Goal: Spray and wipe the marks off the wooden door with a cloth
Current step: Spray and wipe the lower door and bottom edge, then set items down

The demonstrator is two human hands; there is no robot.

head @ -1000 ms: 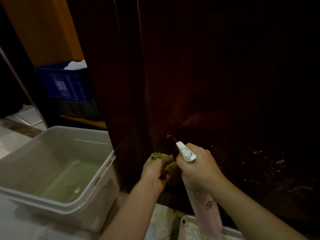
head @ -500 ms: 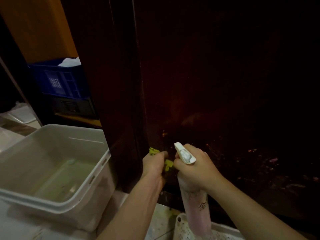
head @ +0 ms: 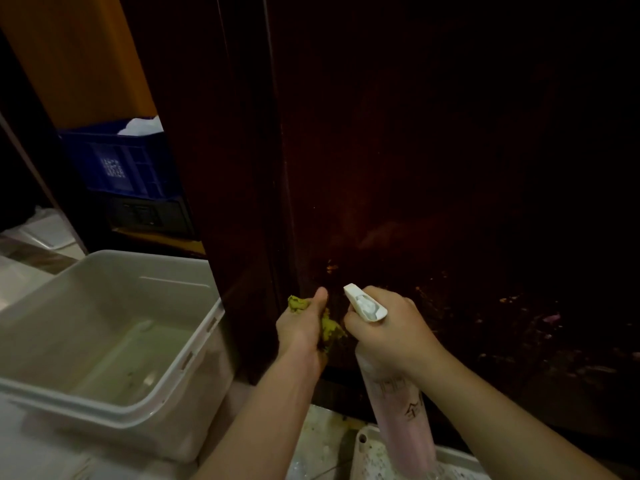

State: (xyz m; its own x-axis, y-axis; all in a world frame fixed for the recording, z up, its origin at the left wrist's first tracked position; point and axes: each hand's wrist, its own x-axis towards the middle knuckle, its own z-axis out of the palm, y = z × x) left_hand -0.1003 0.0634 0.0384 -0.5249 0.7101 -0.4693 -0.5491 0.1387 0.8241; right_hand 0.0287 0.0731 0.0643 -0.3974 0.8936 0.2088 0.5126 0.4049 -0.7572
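Where the fingers close: the left hand (head: 304, 327) has its fingers curled tight round a crumpled yellow-green cloth (head: 330, 328), thumb pointing up toward the door; tufts of the cloth stick out above the hand on its left and below the thumb on its right.
Right hand: the right hand (head: 388, 336) is wrapped round the neck of a pale pink translucent plastic spray bottle with a white trigger head (head: 401, 424), fingers curled under the head; whether a finger lies on the trigger cannot be told.
Spray head: the white nozzle points up and left, toward the thumb of the left hand and the cloth, close to them without touching.
Bottle body: it hangs down from the fist, tilted slightly, with dark handwritten marks on its side; its lower end sits over a white perforated plastic tray (head: 367, 455) at the bottom edge.
Door: the dark brown wooden door (head: 433, 150) stands just beyond both hands, and the cloth is close to its lower left part; contact cannot be told.
Marks: orange, yellow and pinkish specks (head: 509, 299) dot the lower door, mostly right of the hands.
Left side: a large white rectangular plastic tub (head: 194, 344) holds shallow cloudy water.
Behind the tub: a blue plastic crate (head: 114, 164) with something white in it stands on a dark box.
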